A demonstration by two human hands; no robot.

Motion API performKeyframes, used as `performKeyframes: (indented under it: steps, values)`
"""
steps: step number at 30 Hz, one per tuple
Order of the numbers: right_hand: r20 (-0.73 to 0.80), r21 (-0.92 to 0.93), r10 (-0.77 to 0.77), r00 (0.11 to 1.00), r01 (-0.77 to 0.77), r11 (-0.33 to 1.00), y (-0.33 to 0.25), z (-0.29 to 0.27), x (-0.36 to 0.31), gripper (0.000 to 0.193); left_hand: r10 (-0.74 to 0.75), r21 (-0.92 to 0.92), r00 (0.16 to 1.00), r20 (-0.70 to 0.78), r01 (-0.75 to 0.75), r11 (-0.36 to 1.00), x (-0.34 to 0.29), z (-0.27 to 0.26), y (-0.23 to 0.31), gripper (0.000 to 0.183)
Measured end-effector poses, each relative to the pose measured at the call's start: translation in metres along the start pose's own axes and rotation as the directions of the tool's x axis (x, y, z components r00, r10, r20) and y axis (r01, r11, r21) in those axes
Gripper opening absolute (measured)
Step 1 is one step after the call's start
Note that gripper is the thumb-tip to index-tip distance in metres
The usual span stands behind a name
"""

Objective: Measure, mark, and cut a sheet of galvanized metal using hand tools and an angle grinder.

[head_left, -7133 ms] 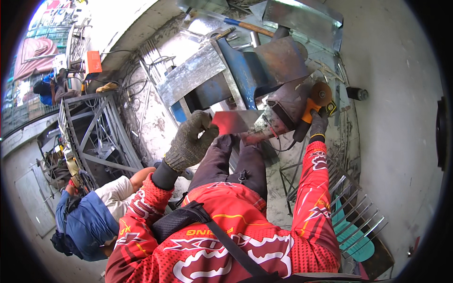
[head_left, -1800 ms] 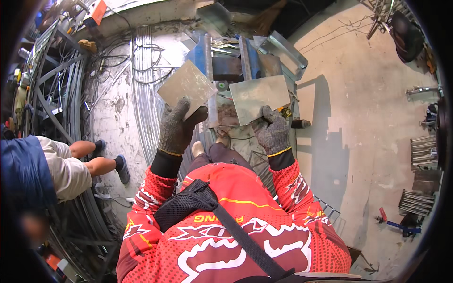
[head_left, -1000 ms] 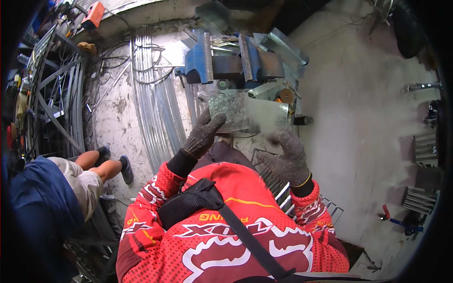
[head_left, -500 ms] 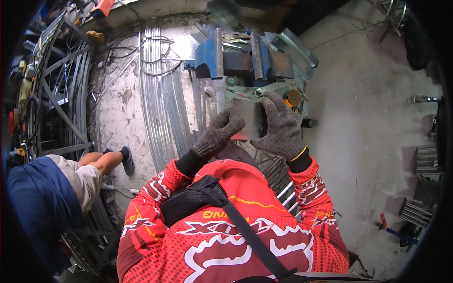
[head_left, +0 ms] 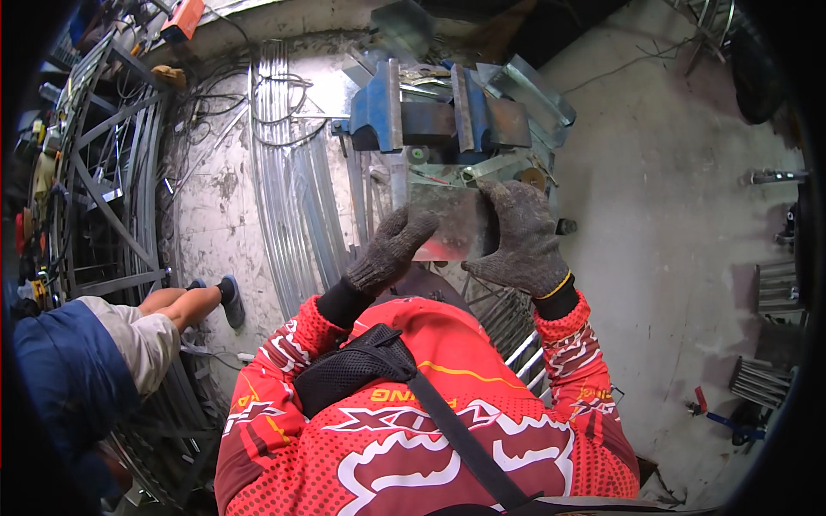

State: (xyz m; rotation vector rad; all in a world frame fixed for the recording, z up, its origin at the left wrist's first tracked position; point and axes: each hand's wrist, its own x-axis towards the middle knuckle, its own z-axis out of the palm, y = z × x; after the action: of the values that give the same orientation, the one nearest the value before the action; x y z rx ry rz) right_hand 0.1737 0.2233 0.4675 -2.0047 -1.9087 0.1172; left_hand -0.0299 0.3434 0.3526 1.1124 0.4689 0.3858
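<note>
Between my gloved hands is a shiny, roughly square sheet metal piece (head_left: pixel 452 225), in front of the blue bench vise (head_left: pixel 374 107). My left hand (head_left: pixel 391 249), in a dark grey knit glove, is closed on its left edge with the thumb over the face. My right hand (head_left: pixel 520 236), gloved the same way, clasps the right side, fingers at the far corner and thumb by the near corner. A dark gap shows between the right palm and the metal. The vise jaws stand apart beyond the sheet.
Metal offcuts (head_left: pixel 538 99) lie around the vise. Long metal strips (head_left: pixel 288 189) and looped cable cover the floor to the left. A steel rack (head_left: pixel 112 172) stands at far left, near a bending person (head_left: pixel 77 370). Clamps (head_left: pixel 723 421) and metal pieces sit at right.
The sheet's face shows wider now, and my hands are slightly farther apart. My right hand has shifted a little to the right. The whole view has moved slightly.
</note>
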Motion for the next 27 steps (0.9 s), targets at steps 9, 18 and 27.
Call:
performKeyframes:
  steps: [9,18,27]
  values:
    - [-0.074,0.012,-0.015,0.997,0.016,1.0,-0.007,-0.002,0.005,0.1,0.48,0.64,0.876,0.049,-0.396,0.658,-0.007,-0.006,-0.028,0.071]
    - [0.004,0.042,0.021,1.0,-0.022,0.999,-0.009,-0.006,0.004,0.101,-0.103,-0.657,0.994,-0.045,0.048,0.753,-0.003,0.004,-0.01,0.074]
    - [-0.008,0.148,0.054,0.999,-0.052,0.988,0.005,0.005,-0.015,0.105,0.331,0.598,0.939,0.089,-0.316,0.736,-0.005,0.002,0.011,0.059]
